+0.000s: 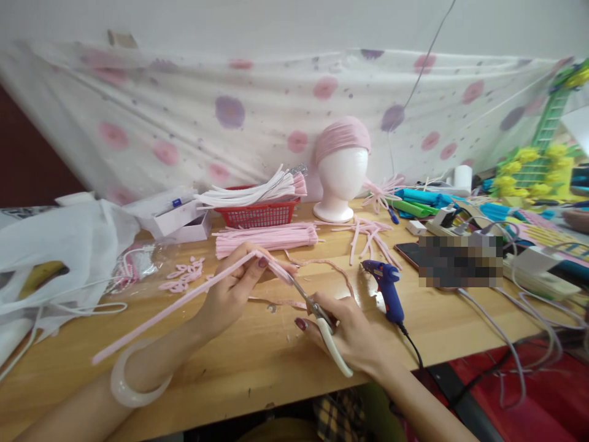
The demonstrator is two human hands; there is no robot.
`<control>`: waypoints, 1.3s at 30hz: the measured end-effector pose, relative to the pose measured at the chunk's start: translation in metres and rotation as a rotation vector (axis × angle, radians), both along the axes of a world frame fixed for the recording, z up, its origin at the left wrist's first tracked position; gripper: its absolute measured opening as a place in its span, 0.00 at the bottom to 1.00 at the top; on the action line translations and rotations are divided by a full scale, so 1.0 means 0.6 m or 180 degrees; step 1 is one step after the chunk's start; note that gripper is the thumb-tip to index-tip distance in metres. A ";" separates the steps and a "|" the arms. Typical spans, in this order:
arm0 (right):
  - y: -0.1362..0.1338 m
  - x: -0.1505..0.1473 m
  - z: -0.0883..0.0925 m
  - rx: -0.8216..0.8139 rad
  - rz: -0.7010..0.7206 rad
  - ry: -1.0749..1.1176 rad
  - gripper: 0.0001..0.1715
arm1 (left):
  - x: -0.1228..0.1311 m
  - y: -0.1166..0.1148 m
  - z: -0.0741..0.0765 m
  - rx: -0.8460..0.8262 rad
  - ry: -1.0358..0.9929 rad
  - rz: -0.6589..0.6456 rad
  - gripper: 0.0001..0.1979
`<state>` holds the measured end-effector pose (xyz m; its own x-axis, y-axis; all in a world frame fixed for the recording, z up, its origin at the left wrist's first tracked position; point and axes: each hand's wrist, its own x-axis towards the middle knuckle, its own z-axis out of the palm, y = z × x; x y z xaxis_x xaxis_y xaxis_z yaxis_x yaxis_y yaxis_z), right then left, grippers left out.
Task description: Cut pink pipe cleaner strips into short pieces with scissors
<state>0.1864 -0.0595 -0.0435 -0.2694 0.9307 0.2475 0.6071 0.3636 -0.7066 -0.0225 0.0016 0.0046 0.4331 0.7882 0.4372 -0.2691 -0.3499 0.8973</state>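
Observation:
My left hand [234, 282] pinches a long pink pipe cleaner [170, 304], which is bent at the fingertips. One end slants down to the left past my wrist; a shorter folded part points right. My right hand [347, 328] grips white-handled scissors [329, 341]. Their blades reach the tip of the folded part; whether they touch or cut it I cannot tell. Just beyond my hands lies a bundle of pink pipe cleaners [267, 239]. A pink measuring tape [340, 270] curls across the table behind the scissors.
A blue glue gun [386, 288] lies to the right, near a phone [407, 253] and power strips with cables. Behind stand a red basket [257, 215] of white and pink stems and a white foam head [343, 178]. Looped pink pieces [183, 275] and white bags [78, 245] are left.

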 end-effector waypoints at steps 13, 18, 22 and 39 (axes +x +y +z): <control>-0.003 -0.003 0.003 0.0185 -0.0119 0.0124 0.18 | 0.002 -0.003 0.002 -0.0284 0.0026 0.0042 0.09; -0.004 -0.002 0.012 0.0366 -0.0148 0.0167 0.12 | 0.002 -0.003 0.002 -0.0459 -0.0029 0.0056 0.11; 0.002 -0.004 0.008 0.0484 -0.0249 0.0325 0.10 | 0.003 -0.007 0.011 -0.0457 0.0102 0.0273 0.11; 0.008 -0.005 -0.003 0.1640 -0.0856 0.0014 0.10 | 0.003 0.005 0.009 -0.0269 0.0530 0.0814 0.13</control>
